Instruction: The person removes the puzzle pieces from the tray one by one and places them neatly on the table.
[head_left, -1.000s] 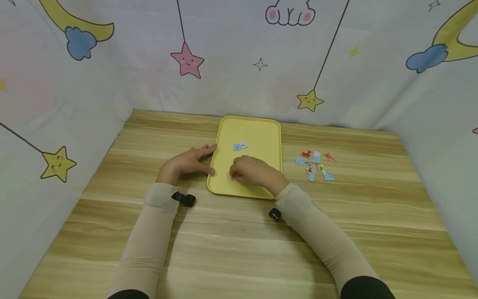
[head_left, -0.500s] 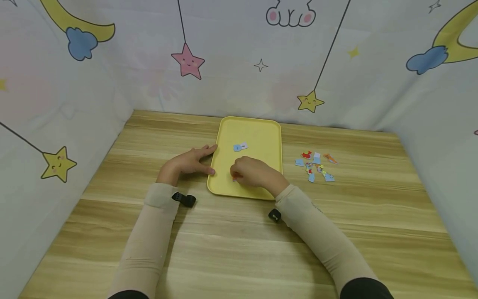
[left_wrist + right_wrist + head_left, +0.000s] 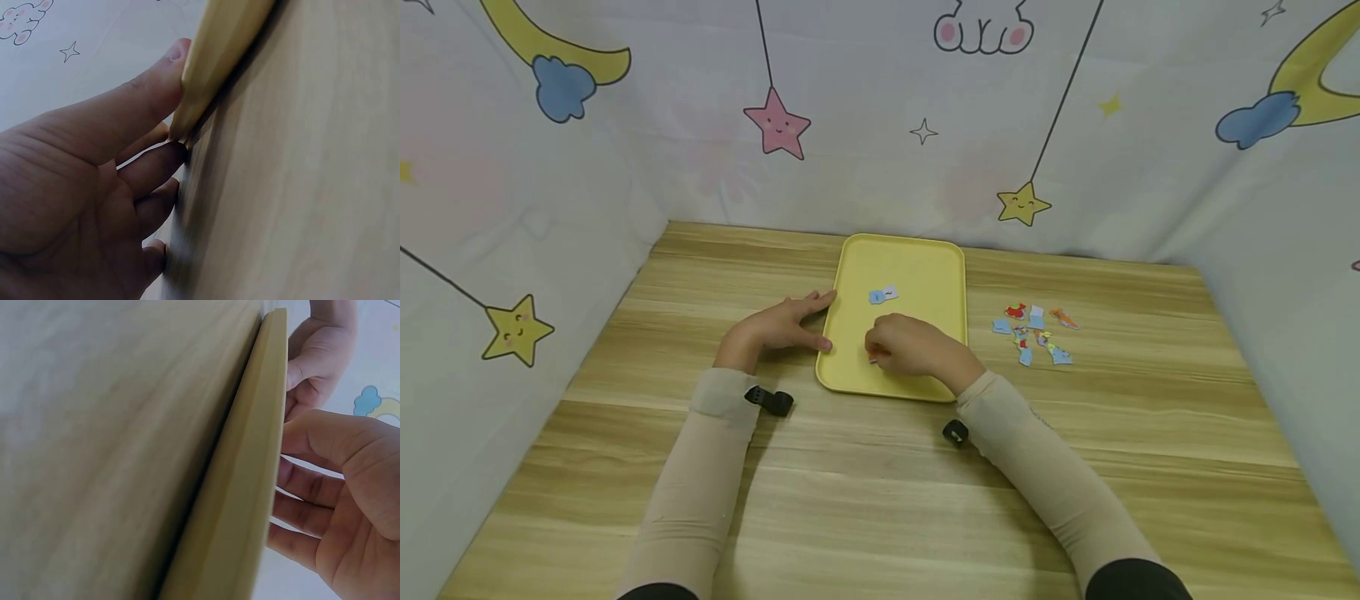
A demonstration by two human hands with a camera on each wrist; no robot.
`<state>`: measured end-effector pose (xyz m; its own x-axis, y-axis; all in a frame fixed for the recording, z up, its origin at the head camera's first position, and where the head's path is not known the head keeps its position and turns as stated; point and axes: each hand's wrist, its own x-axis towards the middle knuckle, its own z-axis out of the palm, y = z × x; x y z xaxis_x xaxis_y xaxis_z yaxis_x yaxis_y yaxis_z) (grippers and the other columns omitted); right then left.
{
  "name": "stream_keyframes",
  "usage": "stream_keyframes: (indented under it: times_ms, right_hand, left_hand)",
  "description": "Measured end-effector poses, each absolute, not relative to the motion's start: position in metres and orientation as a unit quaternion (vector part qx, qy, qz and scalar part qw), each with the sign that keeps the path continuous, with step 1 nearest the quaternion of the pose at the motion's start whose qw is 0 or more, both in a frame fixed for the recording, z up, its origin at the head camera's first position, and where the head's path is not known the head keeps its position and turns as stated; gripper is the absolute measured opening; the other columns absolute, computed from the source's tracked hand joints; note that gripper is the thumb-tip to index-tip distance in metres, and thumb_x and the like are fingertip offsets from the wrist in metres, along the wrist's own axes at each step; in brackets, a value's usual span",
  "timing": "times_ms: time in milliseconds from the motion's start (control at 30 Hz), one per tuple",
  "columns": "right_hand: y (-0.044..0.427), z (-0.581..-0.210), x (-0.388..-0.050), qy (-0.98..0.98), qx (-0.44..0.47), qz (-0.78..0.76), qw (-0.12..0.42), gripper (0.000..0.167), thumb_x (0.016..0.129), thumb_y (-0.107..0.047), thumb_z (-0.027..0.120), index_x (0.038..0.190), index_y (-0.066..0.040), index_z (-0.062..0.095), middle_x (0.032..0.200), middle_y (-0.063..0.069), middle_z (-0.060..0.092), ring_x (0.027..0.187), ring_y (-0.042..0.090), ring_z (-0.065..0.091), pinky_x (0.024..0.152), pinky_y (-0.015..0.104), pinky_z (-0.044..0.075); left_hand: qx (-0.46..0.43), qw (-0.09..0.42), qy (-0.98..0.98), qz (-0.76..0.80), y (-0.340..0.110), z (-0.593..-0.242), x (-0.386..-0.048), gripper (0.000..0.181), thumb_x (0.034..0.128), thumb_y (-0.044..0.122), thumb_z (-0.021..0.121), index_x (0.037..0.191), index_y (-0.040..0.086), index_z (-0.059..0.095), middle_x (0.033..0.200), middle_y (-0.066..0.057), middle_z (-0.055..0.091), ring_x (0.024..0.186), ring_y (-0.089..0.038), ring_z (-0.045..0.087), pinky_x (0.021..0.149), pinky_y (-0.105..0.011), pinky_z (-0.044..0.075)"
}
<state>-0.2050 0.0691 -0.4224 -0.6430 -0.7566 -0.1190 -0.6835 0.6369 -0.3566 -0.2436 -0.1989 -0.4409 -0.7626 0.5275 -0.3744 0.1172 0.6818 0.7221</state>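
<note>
My left hand (image 3: 782, 322) rests at the left side of the yellow tray (image 3: 917, 267), thumb and forefinger touching its rim. In the left wrist view the thumb (image 3: 144, 87) lies against the tray's outer wall, the other fingers close to the tabletop. Over the near half of the tray, my right hand (image 3: 910, 346) has its fingers bent down. At its fingertips shows the edge of a small puzzle piece (image 3: 873, 361), mostly hidden by the hand. Two joined or touching puzzle pieces, one blue (image 3: 877, 297) and one white (image 3: 891, 292), lie farther back on the tray.
To the tray's right, several small colourful puzzle pieces (image 3: 1036, 317) lie on the wooden table (image 3: 850, 500), among them a red one (image 3: 1016, 311) and an orange one (image 3: 1064, 317). A printed cloth (image 3: 865, 183) hangs behind the table and along both sides.
My right hand has shifted very slightly to the right over the tray, the small puzzle piece still at its fingertips. The left hand and the other pieces stay where they were.
</note>
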Motion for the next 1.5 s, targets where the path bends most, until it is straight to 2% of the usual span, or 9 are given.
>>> stream_keyframes:
  times_ms: [300, 533, 833, 1067, 1500]
  right_hand:
    - [0.076, -0.418, -0.204, 0.893, -0.403, -0.154, 0.125, 0.006, 0.097, -0.002, 0.071, 0.095, -0.004, 0.076, 0.088, 0.003, 0.063, 0.078, 0.015, 0.051, 0.074, 0.029, 0.048]
    - [0.083, -0.416, -0.205, 0.895, -0.402, -0.153, 0.117, 0.006, 0.097, -0.004, 0.072, 0.093, -0.004, 0.075, 0.087, 0.004, 0.062, 0.078, 0.016, 0.052, 0.075, 0.030, 0.049]
    - [0.094, -0.413, -0.205, 0.899, -0.392, -0.157, 0.112, 0.013, 0.099, -0.005, 0.071, 0.086, -0.007, 0.070, 0.081, 0.002, 0.054, 0.076, 0.016, 0.044, 0.071, 0.030, 0.041]
    - [0.103, -0.412, -0.205, 0.901, -0.386, -0.164, 0.113, 0.009, 0.099, -0.005, 0.071, 0.091, -0.006, 0.073, 0.087, 0.003, 0.061, 0.078, 0.016, 0.049, 0.074, 0.031, 0.046]
    - [0.119, -0.413, -0.207, 0.901, -0.381, -0.174, 0.107, 0.017, 0.099, -0.004, 0.071, 0.083, -0.011, 0.070, 0.082, 0.001, 0.058, 0.077, 0.016, 0.049, 0.070, 0.030, 0.044]
  left_hand:
    - [0.184, 0.289, 0.871, 0.353, -0.198, -0.441, -0.243, 0.101, 0.0937, 0.034, 0.083, 0.170, 0.018, 0.019, 0.175, -0.021, 0.004, 0.155, -0.055, -0.014, 0.125, -0.067, -0.002]
    - [0.189, 0.287, 0.871, 0.351, -0.197, -0.440, -0.242, 0.100, 0.0944, 0.033, 0.082, 0.170, 0.016, 0.019, 0.175, -0.022, 0.004, 0.155, -0.056, -0.013, 0.125, -0.068, -0.002]
    - [0.186, 0.287, 0.872, 0.350, -0.197, -0.442, -0.244, 0.100, 0.0941, 0.035, 0.082, 0.170, 0.018, 0.020, 0.176, -0.020, 0.004, 0.155, -0.055, -0.013, 0.125, -0.067, -0.002]
    - [0.187, 0.288, 0.872, 0.350, -0.199, -0.443, -0.245, 0.100, 0.0943, 0.036, 0.082, 0.170, 0.018, 0.018, 0.176, -0.020, 0.003, 0.155, -0.055, -0.014, 0.124, -0.069, -0.003]
    - [0.189, 0.287, 0.869, 0.355, -0.200, -0.446, -0.246, 0.101, 0.0935, 0.035, 0.083, 0.170, 0.019, 0.018, 0.176, -0.019, 0.003, 0.155, -0.055, -0.014, 0.124, -0.068, -0.003]
